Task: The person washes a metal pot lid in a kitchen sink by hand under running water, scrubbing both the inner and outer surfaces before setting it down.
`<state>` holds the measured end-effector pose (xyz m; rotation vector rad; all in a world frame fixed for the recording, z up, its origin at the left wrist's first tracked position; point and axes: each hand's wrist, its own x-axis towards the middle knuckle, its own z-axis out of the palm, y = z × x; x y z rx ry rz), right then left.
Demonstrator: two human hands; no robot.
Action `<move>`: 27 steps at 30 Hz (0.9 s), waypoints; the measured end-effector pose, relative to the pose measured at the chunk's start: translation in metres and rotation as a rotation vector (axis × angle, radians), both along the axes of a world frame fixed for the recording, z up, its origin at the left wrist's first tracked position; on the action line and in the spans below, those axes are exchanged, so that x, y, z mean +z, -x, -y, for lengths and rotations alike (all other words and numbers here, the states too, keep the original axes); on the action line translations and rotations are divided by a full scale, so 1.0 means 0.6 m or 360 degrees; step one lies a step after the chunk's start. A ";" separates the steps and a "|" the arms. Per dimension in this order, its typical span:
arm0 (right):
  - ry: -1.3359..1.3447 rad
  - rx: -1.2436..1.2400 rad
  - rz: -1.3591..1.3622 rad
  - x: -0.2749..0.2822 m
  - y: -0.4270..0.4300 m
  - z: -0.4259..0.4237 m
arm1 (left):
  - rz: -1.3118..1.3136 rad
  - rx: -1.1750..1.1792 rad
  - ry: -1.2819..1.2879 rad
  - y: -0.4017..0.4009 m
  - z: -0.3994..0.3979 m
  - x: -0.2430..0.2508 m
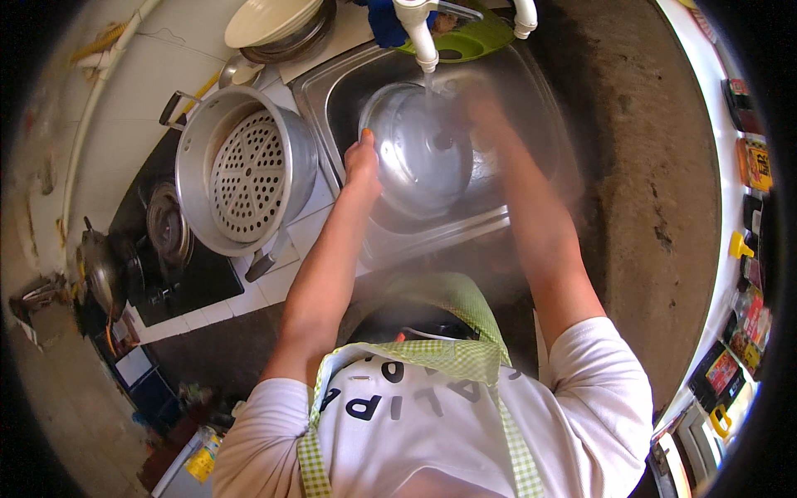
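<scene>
A round, shiny metal pot lid [414,165] with a small dark knob sits tilted in the stainless steel sink [367,249]. Water runs from the white plastic tap [423,46] onto its upper part. My left hand [364,163] grips the lid's left rim, with the thumb pointing up along the edge. On the lid's far right side is my right hand [478,109], blurred and partly lost in haze. Whether it holds anything does not show.
Left of the sink, a large aluminium steamer pot [299,155] with a perforated plate inside stands beside a black gas hob [205,286]. Stacked bowls [268,25] sit behind it. A green basin [492,37] lies behind the tap. Packaged goods [756,165] line the far right.
</scene>
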<state>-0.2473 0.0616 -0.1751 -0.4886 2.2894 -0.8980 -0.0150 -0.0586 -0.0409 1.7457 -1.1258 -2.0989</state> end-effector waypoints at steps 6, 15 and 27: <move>0.0845 -0.0929 0.1512 0.113 -0.059 -0.067 | -0.0139 0.0212 -0.0258 -0.018 0.015 0.001; 0.0906 -0.0817 0.1328 0.169 -0.054 -0.094 | -0.0299 0.0057 -0.0298 -0.003 0.003 0.017; 0.0528 -0.0576 0.0655 0.167 -0.036 -0.102 | -0.0250 -0.0084 0.0084 -0.014 0.013 0.001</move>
